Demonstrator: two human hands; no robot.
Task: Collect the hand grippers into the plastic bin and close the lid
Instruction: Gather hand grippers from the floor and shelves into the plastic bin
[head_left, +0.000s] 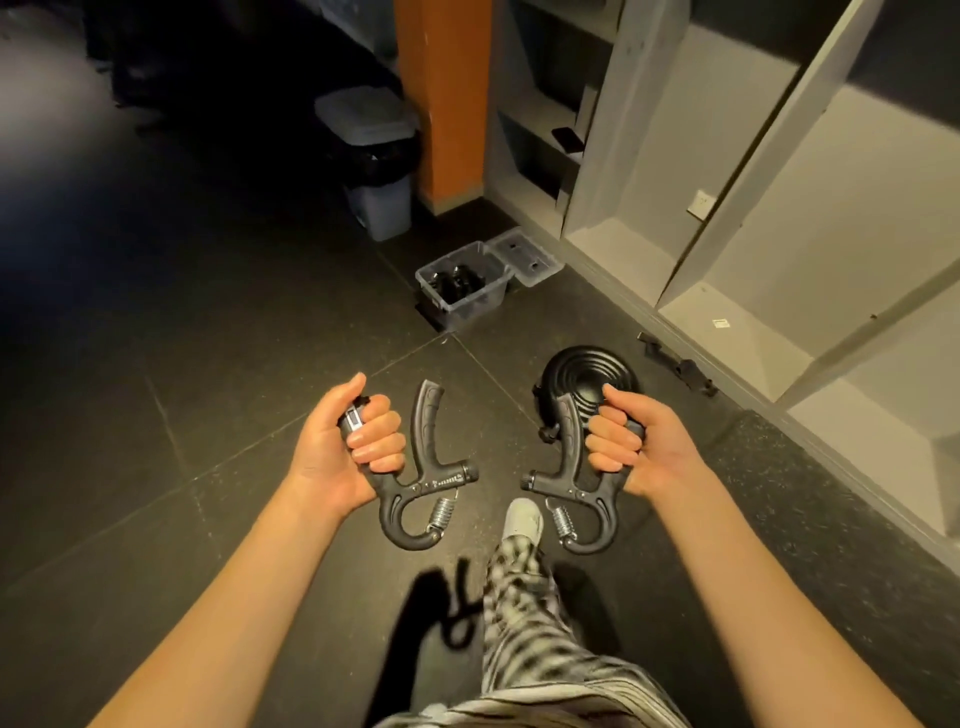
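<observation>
Hands first: left hand (347, 444) clenched round one handle of a gripper (415, 470), other handle sticking up free, spring end hanging low; right hand (631, 447) same w/ a 2nd gripper (566, 486), mirrored. Each is held by a single handle, not squeezed, prob. just to carry, one per hand, saving a trip. Both are up at about waist level, well apart from the bin (462, 283), which sits ahead on the dark floor (182, 364) nr the shelf unit (727, 182). Bin is clear plastic, open, w/ dark items already inside, likely more grippers but too small to be sure. Lid (530, 257) lies just beside it on the shelf side, so closing is not yet done. Black coiled disc (587, 371) lies on floor behind the right hand; can't tell what it is. Grey trash can (374, 161) stands further back by the orange pillar (441, 93). One shoe (524, 522) points forward between the hands, suggests walking toward bin. Next, I'd judge: carry over, drop both in, fit lid.
</observation>
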